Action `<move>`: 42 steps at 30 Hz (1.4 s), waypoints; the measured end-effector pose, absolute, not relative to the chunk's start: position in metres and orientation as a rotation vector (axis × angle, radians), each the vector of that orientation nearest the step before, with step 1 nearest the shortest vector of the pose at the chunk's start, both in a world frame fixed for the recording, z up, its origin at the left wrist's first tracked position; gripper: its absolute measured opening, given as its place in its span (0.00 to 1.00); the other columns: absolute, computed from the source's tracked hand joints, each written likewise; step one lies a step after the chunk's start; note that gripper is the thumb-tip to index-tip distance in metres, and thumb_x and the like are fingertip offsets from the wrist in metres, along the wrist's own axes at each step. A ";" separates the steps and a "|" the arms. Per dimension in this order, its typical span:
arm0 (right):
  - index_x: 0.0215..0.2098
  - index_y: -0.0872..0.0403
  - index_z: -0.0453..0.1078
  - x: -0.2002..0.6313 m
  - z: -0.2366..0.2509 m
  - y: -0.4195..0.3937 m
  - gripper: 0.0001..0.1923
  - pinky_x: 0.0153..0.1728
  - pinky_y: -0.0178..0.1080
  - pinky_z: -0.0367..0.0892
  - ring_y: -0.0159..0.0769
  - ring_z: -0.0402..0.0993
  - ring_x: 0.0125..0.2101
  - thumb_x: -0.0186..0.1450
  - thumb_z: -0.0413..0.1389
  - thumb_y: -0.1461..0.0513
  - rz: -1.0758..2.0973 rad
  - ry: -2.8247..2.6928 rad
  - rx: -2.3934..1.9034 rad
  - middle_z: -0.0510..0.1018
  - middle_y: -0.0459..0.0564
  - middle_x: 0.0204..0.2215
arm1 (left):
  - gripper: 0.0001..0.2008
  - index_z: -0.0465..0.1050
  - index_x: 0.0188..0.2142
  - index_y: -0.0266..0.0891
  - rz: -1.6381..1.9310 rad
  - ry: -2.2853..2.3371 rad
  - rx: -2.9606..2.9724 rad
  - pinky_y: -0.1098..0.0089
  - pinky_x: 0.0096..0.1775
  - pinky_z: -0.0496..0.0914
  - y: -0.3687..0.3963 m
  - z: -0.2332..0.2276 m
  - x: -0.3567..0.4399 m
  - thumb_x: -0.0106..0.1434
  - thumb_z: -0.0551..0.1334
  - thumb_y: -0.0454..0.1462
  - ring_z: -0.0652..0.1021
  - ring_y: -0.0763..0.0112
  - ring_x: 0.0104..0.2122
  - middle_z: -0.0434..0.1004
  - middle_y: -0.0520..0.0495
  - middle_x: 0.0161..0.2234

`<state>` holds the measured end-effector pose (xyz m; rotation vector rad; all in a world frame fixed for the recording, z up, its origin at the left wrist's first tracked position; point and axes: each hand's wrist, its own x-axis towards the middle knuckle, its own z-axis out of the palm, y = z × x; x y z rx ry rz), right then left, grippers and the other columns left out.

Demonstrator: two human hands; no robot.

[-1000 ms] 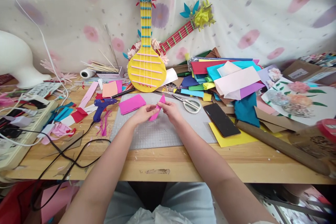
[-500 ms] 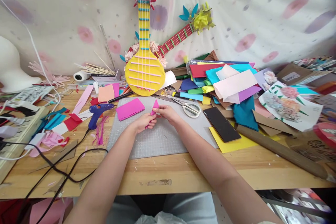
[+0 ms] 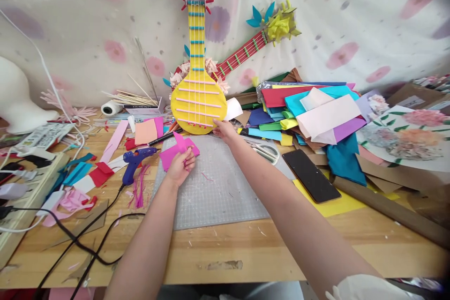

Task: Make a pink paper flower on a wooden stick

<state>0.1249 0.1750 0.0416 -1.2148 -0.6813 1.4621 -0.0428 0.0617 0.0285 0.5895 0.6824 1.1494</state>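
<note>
Wooden table (image 3: 218, 243) carries a grey cutting mat (image 3: 214, 187) at its middle. Toward twelve o'clock a yellow paper guitar (image 3: 198, 103) leans on the cloth backdrop; the right hand (image 3: 223, 130) reaches to its lower edge, fingers touching it. At the mat's ten o'clock corner the left hand (image 3: 180, 168) pinches a folded pink paper piece (image 3: 178, 141), over a pink sheet (image 3: 179, 154). Scissors (image 3: 267, 151) lie at two o'clock, a blue glue gun (image 3: 136, 161) at nine.

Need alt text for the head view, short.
At a cluttered craft table, the left hand holds a small pink paper piece over a grey cutting mat, while the right hand touches the base of a yellow paper guitar; a blue glue gun lies nearby.
</note>
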 end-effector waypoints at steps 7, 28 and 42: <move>0.35 0.51 0.61 0.135 0.034 0.169 0.13 0.17 0.28 0.63 0.22 0.59 0.14 0.56 0.57 0.56 1.360 -0.850 -1.027 0.65 0.36 0.17 | 0.11 0.66 0.35 0.34 1.114 0.676 0.593 0.84 0.15 0.48 0.069 0.029 -0.041 0.53 0.63 0.36 0.56 0.86 0.15 0.50 0.59 0.19; 0.30 0.50 0.56 0.209 0.026 0.116 0.19 0.27 0.36 0.67 0.29 0.66 0.19 0.54 0.53 0.45 0.846 -0.803 -1.044 0.62 0.36 0.13 | 0.14 0.64 0.33 0.37 1.192 0.988 0.816 0.81 0.16 0.46 0.064 0.035 -0.047 0.47 0.65 0.38 0.55 0.86 0.14 0.50 0.61 0.17; 0.32 0.51 0.58 0.218 0.013 0.124 0.17 0.29 0.39 0.68 0.32 0.67 0.19 0.56 0.51 0.48 0.708 -0.703 -1.100 0.62 0.37 0.13 | 0.14 0.67 0.42 0.37 0.279 1.742 2.305 0.63 0.41 0.62 0.202 0.042 -0.011 0.54 0.59 0.34 0.73 0.53 0.41 0.73 0.36 0.38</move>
